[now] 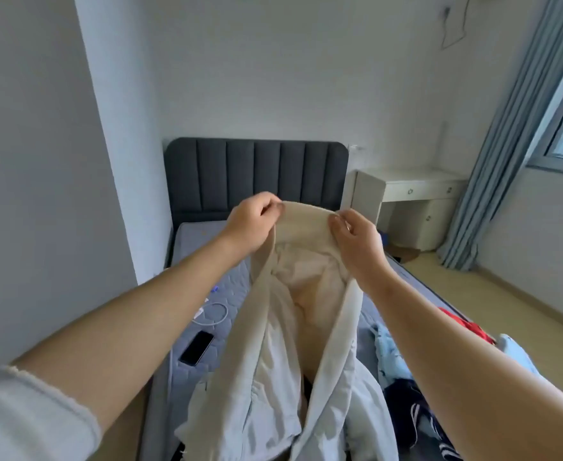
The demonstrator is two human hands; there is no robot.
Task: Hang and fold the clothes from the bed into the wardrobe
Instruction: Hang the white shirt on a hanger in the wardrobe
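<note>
Jacket [293, 327], centre: cream collar and lining, pale white shell. Headboard [257, 174], 12 o'clock: dark grey, vertical channels. Mattress [207, 241], 9 o'clock: blue-grey, quilted pebble pattern. Phone [196, 347], 7 o'clock: black. Cable [215, 314], 8 o'clock: white. Curtain [506, 144], 2 o'clock: light blue. Desk [406, 188], 3 o'clock: off-white. Top [463, 324], 4 o'clock: red. Shirt [388, 347], 4 o'clock: light blue. Shorts [416, 414], 5 o'clock: navy, white stripes.

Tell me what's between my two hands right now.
The cream collar of the pale jacket spans the gap; the left hand and right hand each pinch one end, seen in the head view.
</note>
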